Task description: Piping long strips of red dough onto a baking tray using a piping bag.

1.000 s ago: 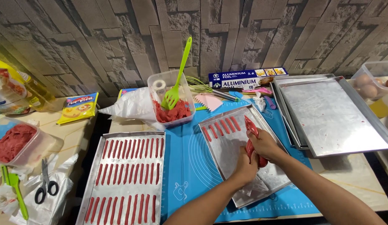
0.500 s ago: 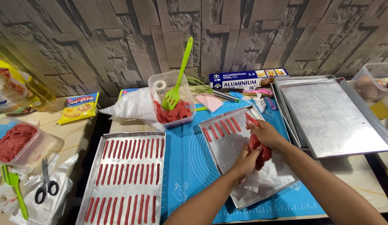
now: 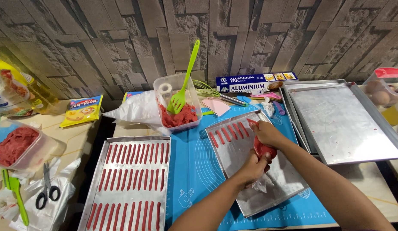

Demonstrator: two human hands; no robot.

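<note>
Landmark: we place everything by the foil tray (image 3: 276,188) on the blue mat (image 3: 194,171).
Right hand (image 3: 265,133): closed on the bag's front, over the tray's far end; a moment ago it sat nearer the middle.
Left hand (image 3: 252,167): clamped on the twisted tail of the red piping bag (image 3: 263,150).
Strips (image 3: 228,133): five at the tray's far left; the tip now starts another beside them.
Full tray (image 3: 130,184): left of it, rows unchanged.
</note>
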